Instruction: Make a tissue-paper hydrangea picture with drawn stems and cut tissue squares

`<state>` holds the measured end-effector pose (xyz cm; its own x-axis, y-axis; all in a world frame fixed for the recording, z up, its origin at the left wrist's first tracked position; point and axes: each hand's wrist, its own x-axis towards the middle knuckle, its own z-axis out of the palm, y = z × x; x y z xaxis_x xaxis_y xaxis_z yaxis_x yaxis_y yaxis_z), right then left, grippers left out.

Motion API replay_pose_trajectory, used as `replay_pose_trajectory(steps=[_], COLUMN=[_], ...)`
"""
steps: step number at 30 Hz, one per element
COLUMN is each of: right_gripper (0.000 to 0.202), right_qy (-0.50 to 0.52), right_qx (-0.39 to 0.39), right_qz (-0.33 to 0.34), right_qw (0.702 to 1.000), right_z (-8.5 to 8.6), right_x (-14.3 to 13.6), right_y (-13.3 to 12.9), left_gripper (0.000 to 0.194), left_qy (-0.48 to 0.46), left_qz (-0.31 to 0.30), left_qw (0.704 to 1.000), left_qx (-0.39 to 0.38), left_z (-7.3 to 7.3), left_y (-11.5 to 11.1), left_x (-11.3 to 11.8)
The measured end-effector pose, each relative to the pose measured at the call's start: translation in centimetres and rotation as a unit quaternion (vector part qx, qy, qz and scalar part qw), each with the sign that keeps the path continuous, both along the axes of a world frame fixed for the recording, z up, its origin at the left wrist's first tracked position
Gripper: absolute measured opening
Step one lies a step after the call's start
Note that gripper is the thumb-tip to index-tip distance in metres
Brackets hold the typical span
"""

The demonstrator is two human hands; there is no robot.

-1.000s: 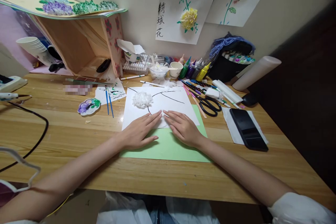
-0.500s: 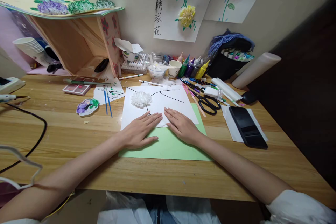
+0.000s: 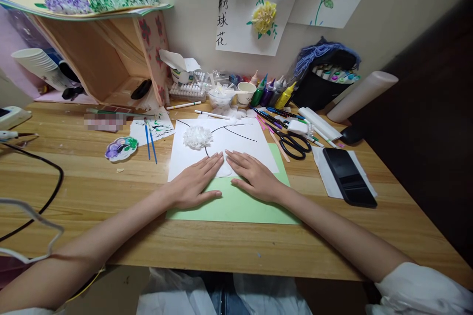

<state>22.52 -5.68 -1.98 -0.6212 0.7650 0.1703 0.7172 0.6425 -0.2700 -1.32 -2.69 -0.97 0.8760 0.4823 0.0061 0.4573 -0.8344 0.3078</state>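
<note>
A white sheet of paper (image 3: 240, 130) with thin black drawn lines lies over a green sheet (image 3: 236, 206) on the desk. My left hand (image 3: 195, 179) rests flat on the white paper's lower left, fingers stretched out and thumb over the green sheet. My right hand (image 3: 254, 174) lies flat on the lower right, its fingertips close to those of the left. Neither holds anything. A ruffled white flower (image 3: 197, 137) is on the paper's upper left, just beyond my left fingers. Between the hands the outline of a rounded white piece (image 3: 223, 171) shows, partly hidden.
Black scissors (image 3: 294, 146) and a black phone (image 3: 349, 177) lie to the right. On the left are a paint palette (image 3: 121, 149) and two blue brushes (image 3: 151, 142). Paint bottles (image 3: 268, 93), a paper cup (image 3: 246, 94) and an open box (image 3: 99, 59) stand at the back.
My right hand has shifted slightly left, and its thumb has spread away from the fingers. My left fingertips have drawn back a little. The camera view has shifted slightly.
</note>
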Motion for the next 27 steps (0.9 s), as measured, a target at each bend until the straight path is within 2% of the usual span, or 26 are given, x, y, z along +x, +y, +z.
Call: replay_pose_trajectory(steps=[8, 14, 17, 21, 27], right_gripper=[0.054, 0.057, 0.059, 0.057, 0.054], right_qy=[-0.018, -0.045, -0.044, -0.030, 0.008], right_qx=[0.054, 0.073, 0.063, 0.050, 0.027], right_qz=[-0.016, 0.035, 0.032, -0.001, -0.110], right_qw=[0.998, 0.996, 0.997, 0.998, 0.994], right_z=[0.2, 0.5, 0.6, 0.4, -0.7], right_x=[-0.2, -0.4, -0.3, -0.2, -0.2], right_y=[-0.3, -0.1, -0.1, -0.1, 0.4], left_gripper=[0.079, 0.079, 0.079, 0.078, 0.070], left_qy=[0.011, 0.011, 0.010, -0.007, -0.021], left_qz=[0.004, 0.003, 0.004, 0.007, -0.035], left_qw=[1.000, 1.000, 1.000, 1.000, 0.999], left_qx=[0.009, 0.008, 0.007, 0.005, -0.019], left_z=[0.1, 0.0, 0.0, 0.2, 0.9], left_y=[-0.2, -0.1, -0.1, -0.2, 0.0], left_x=[0.0, 0.0, -0.1, 0.0, 0.5])
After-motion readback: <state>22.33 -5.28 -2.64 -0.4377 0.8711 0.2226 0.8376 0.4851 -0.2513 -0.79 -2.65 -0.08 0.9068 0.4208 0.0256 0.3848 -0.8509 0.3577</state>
